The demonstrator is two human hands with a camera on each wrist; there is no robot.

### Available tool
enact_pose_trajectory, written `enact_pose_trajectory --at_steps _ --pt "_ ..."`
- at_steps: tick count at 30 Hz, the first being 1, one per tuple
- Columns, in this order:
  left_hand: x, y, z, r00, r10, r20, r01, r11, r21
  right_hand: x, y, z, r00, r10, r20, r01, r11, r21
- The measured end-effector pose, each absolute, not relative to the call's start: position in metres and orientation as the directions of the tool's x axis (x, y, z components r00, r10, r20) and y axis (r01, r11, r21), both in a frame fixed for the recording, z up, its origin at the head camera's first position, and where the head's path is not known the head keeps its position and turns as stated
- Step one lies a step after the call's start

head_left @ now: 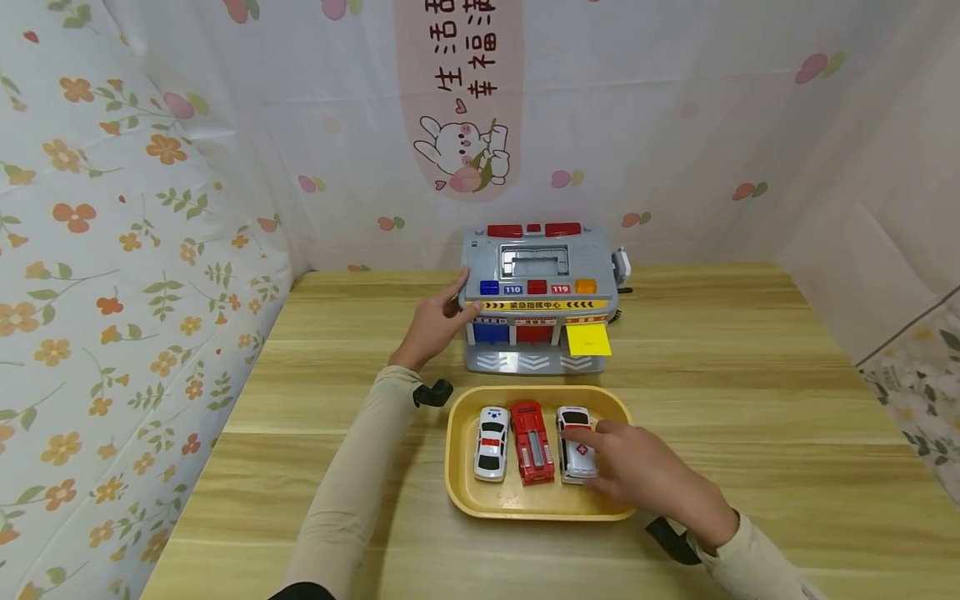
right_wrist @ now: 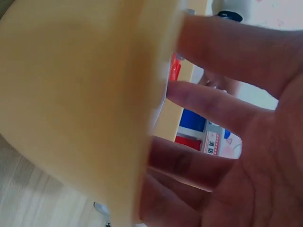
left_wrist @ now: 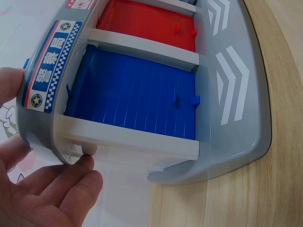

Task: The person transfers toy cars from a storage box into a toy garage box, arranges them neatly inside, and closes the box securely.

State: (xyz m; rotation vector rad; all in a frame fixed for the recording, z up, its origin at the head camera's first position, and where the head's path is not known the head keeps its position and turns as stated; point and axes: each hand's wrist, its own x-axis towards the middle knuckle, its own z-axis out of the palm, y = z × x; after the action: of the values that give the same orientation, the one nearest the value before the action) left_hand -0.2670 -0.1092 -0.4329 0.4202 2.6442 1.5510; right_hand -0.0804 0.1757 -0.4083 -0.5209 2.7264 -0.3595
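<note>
Yellow tray [head_left: 536, 502], one; toy cars [head_left: 532, 442], three; toy station [head_left: 534, 305], one.
The station's left end is gripped by the left hand [head_left: 433, 329]; the ambulance [head_left: 576, 467] is touched by the loosely spread right hand [head_left: 645, 467].

– Where does the grey toy station [head_left: 534, 305] stand?
– By the bench's [head_left: 337, 333] far edge, between the two far corners. A yellow flap [head_left: 588, 340] juts from its front, towards the right.
– And the left hand [head_left: 437, 329]?
– Holding the station's left end, thumb at the front.
– What's in the yellow tray [head_left: 502, 502]?
– Three toy cars in a row: a white police car [head_left: 491, 442] towards the left edge, a red fire truck [head_left: 532, 443] in the middle, then a white ambulance [head_left: 574, 463] with a cross.
– The right hand [head_left: 641, 467]?
– It reaches over the tray's right edge, fingers on the ambulance.
– And behind?
– A patterned curtain [head_left: 615, 125] printed with a rabbit [head_left: 459, 148].
</note>
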Motion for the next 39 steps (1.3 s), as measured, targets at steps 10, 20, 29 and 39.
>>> enact_pose_trajectory --at_steps 10,20,29,39 --pt "-0.267 -0.107 -0.433 -0.962 0.261 0.078 0.198 0.472 0.859 -0.081 0.176 -0.415 -0.866 -0.406 -0.292 -0.295 0.886 -0.358" --pt "-0.268 -0.107 -0.433 -0.960 0.262 0.097 0.217 0.481 0.850 -0.079 0.176 -0.422 -0.878 -0.438 -0.193 -0.370 0.877 -0.305" --pt "-0.269 -0.109 -0.433 -0.960 0.261 0.099 0.219 0.485 0.847 -0.079 0.173 -0.426 -0.890 -0.420 -0.176 -0.368 0.891 -0.266" --pt "-0.269 -0.109 -0.432 -0.960 0.264 0.098 0.218 0.477 0.851 -0.079 0.173 -0.429 -0.862 -0.491 -0.128 -0.471 0.868 -0.158"
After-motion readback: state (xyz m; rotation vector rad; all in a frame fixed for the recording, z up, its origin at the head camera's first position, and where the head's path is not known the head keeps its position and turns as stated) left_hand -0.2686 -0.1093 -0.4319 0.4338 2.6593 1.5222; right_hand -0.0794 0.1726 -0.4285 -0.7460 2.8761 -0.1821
